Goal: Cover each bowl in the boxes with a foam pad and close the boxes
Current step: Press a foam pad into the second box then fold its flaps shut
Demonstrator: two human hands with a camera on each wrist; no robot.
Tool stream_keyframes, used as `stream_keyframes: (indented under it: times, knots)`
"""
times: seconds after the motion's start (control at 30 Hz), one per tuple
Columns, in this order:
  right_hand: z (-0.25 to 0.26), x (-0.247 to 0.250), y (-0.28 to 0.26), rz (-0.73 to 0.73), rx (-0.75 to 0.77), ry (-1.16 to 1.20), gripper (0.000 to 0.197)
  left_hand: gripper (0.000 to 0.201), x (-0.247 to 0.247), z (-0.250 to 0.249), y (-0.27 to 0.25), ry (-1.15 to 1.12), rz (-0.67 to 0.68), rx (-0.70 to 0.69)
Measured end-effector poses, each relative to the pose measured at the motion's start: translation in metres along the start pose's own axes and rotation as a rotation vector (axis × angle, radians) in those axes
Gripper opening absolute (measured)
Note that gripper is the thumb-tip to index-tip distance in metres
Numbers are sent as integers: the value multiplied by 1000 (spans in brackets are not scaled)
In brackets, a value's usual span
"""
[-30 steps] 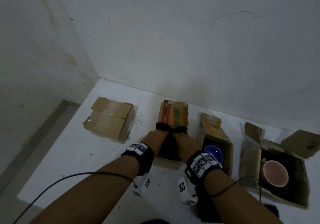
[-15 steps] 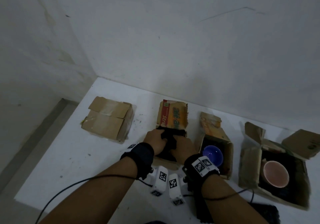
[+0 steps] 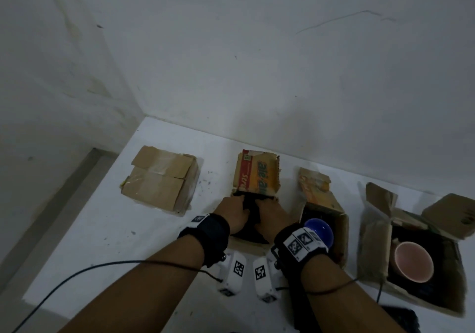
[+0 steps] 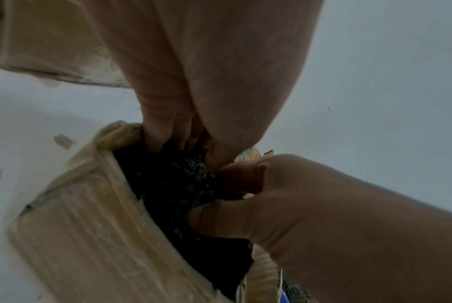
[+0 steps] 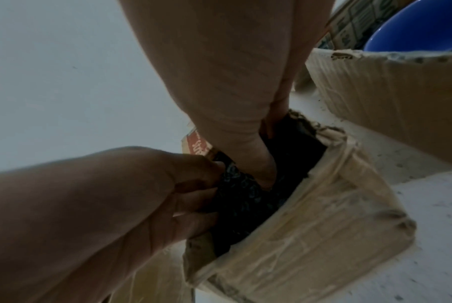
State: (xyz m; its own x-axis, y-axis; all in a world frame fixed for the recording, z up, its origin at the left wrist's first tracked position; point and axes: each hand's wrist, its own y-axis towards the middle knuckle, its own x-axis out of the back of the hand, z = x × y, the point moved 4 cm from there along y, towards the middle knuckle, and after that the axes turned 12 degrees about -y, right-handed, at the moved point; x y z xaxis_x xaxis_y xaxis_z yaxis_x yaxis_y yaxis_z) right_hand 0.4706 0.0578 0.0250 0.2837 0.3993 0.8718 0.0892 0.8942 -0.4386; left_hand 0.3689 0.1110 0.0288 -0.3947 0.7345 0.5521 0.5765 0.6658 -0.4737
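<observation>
Both hands are down in the second box (image 3: 257, 176), whose orange printed flap stands up behind them. My left hand (image 3: 236, 214) and right hand (image 3: 270, 217) grip a black foam pad (image 3: 250, 219) bunched between them inside the box. In the left wrist view my left fingers (image 4: 168, 133) dig into the foam pad (image 4: 178, 184) at the box's (image 4: 90, 235) far wall. In the right wrist view the right hand (image 5: 266, 164) reaches into the box (image 5: 323, 225) beside the foam pad (image 5: 245, 201). The bowl under the pad is hidden.
A closed cardboard box (image 3: 159, 178) lies to the left. To the right an open box holds a blue bowl (image 3: 318, 230), and a further open box (image 3: 372, 242) holds a pink bowl (image 3: 413, 260). More black foam (image 3: 401, 317) lies near the front right. Walls close off the back and left.
Both hands have sunk lower into the second box, pushing the bunched foam pad down from above the opening to inside it.
</observation>
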Motion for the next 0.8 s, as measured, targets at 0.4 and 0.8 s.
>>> stream_keyframes:
  times: [0.4,0.8]
  knots:
    - [-12,10,-4,28,121,-186,32,56,10,-3,4,478,231,-162]
    - [-3,10,1,17,215,-372,35,40,2,8,6,601,120,-243]
